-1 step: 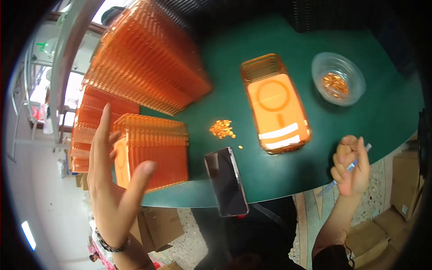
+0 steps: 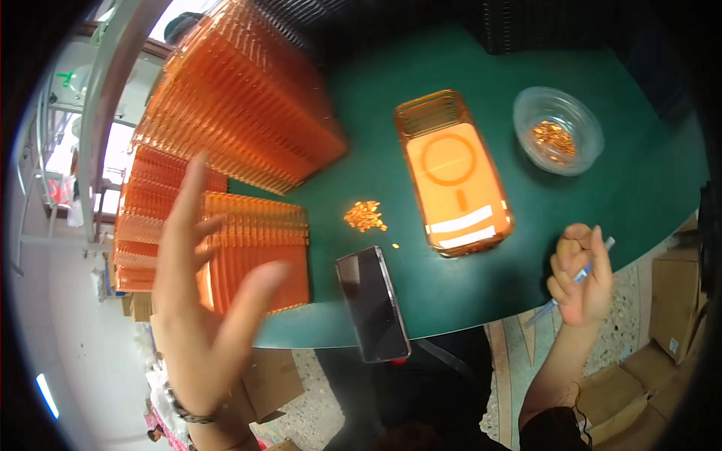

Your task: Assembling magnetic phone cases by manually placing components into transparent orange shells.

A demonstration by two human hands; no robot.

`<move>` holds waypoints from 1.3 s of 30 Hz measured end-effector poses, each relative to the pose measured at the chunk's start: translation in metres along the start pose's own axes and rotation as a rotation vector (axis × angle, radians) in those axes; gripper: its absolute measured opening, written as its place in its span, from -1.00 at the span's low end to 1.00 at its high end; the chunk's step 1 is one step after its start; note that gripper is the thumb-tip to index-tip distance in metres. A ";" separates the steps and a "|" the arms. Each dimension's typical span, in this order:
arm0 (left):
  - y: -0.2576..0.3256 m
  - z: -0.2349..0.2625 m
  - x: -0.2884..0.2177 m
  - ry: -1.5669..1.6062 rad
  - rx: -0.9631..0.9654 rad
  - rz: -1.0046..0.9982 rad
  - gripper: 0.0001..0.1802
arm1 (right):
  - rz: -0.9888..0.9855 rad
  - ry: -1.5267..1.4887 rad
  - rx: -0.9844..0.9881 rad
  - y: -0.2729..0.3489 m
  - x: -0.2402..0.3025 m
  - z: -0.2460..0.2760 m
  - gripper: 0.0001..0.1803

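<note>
My left hand (image 2: 194, 319) is raised in front of a short stack of clear orange phone cases (image 2: 282, 259), fingers spread and nothing in its grip. A slim blue-and-white pen-like tool (image 2: 543, 313) passes through the curled fingers of my right hand (image 2: 583, 282), at the table's right front edge. Between the hands lies a pile of orange phone cases (image 2: 444, 201), the top one marked with a ring and a short bar. Left of it sits a small heap of shiny gold pieces (image 2: 365, 216), with one piece lying apart.
A dark smartphone (image 2: 374, 304) lies at the front edge of the green table (image 2: 391, 165), slightly overhanging it. A clear plastic bowl (image 2: 589, 143) holding gold pieces stands at the far right. Tall stacks of orange cases (image 2: 248, 98) rise at the back left. Cardboard boxes (image 2: 681, 301) are on the floor.
My left hand has shifted slightly to the right, its fingers still spread. The whole view has moved a little, and my right hand keeps the pen-like tool.
</note>
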State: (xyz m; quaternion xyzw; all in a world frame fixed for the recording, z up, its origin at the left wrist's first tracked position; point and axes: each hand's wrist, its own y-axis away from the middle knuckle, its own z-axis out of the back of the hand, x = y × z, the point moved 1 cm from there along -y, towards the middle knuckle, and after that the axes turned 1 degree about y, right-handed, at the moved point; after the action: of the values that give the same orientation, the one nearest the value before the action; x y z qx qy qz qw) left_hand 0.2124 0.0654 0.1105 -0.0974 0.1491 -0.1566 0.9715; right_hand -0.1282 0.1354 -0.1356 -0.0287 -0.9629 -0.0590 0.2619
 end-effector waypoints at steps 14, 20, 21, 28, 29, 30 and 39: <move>-0.099 -0.139 -0.094 -0.304 0.297 -0.138 0.08 | 0.052 -0.062 0.035 -0.005 0.003 -0.003 -0.45; -0.062 -0.090 -0.036 0.531 0.260 0.064 0.13 | 0.028 -0.039 0.016 0.000 0.005 0.006 -0.45; -0.040 -0.080 -0.021 0.970 0.268 0.158 0.14 | 0.028 -0.032 0.016 0.000 0.005 0.006 -0.45; 0.157 -0.073 0.067 1.764 0.383 0.526 0.01 | -0.089 0.248 0.043 0.007 0.007 -0.013 -0.49; 0.179 -0.080 0.076 1.704 0.347 0.443 -0.06 | -0.097 0.425 -0.011 0.009 0.002 -0.021 -0.51; 0.187 -0.078 0.079 1.587 0.365 0.455 -0.16 | -0.125 0.646 0.067 0.014 -0.006 -0.037 -0.58; 0.280 -0.135 0.135 1.011 -0.204 0.535 -0.57 | 0.155 1.677 0.044 -0.037 -0.129 -0.145 -0.78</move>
State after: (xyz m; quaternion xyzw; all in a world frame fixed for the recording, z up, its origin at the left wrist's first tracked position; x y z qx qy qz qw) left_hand 0.3684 0.2619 -0.1163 -0.0625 0.6282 0.0827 0.7711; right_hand 0.0525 0.0766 -0.0805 -0.0362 -0.4456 -0.0240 0.8942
